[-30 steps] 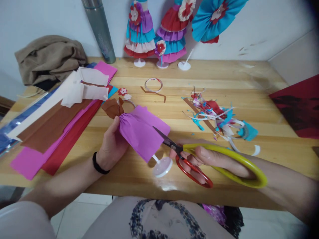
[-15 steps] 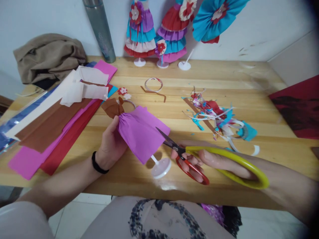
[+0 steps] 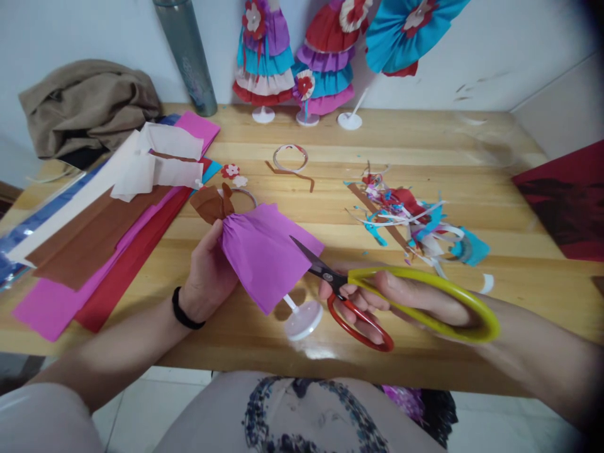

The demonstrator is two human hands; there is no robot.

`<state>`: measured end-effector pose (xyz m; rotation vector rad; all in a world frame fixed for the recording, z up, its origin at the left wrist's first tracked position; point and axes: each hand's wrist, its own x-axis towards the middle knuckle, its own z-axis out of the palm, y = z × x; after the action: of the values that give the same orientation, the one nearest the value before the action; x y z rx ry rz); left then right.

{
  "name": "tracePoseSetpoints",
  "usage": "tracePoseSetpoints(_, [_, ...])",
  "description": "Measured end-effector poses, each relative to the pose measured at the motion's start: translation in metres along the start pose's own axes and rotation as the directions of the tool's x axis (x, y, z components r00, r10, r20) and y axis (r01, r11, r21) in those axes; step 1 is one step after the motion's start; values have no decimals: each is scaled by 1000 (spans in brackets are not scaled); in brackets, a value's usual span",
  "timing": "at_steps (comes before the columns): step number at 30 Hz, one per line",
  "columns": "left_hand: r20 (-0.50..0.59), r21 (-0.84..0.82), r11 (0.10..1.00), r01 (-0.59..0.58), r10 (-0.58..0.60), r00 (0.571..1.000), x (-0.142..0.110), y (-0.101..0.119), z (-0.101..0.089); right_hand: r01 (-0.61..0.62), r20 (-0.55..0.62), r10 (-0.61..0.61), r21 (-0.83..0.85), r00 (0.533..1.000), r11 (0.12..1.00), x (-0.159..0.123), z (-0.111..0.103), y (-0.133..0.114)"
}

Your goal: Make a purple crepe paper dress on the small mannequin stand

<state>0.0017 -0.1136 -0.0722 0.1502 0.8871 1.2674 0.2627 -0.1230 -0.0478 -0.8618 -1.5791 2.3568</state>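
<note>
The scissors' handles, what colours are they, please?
Upper handle yellow, lower handle red, as the head view shows.

Wristband (image 3: pixel 178 308): black, narrow, encircling the left wrist
Sleeve (image 3: pixel 47 418): pale, short, on the left arm
Shirt (image 3: pixel 202 418): pale greyish
Print (image 3: pixel 256 409): dark blue, speckled, two curving bands on the shirt's front

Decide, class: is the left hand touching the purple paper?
Touching. In the head view, the left hand has its grip on the purple paper, thumb against its gathered top.

flask (image 3: pixel 186 60): top cut off | left fingers (image 3: pixel 212 240): apparently mostly behind purple paper (image 3: pixel 267 255)
</note>
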Motion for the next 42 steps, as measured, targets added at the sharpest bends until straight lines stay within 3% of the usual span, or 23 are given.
tracePoseSetpoints(3, [-8,-10,1000,-7,7,1000,1,0,-2,-12,15,11,74,1000,997,1,1,1])
tracePoseSetpoints(9, [115,-34,999,-13,17,993,3,-2,-8,-11,29,7,144,1000,989,4,8,-7])
tracePoseSetpoints(17, [70,-34,999,-35,37,997,5,-3,-9,-33,20,28,322,999,946,8,13,6])
tracePoseSetpoints(22, [73,-26,999,-40,42,996,5,-3,-8,-18,-65,35,247,997,969,5,18,3])
tracePoseSetpoints(29, [150,-18,1000,-21,23,988,2,-2,-6,-131,-104,136,55,985,990,3,19,-8])
tracePoseSetpoints(42, [128,-58,998,-1,9,992,5,-3,-10,-138,-31,144,147,989,979,4,18,-11])
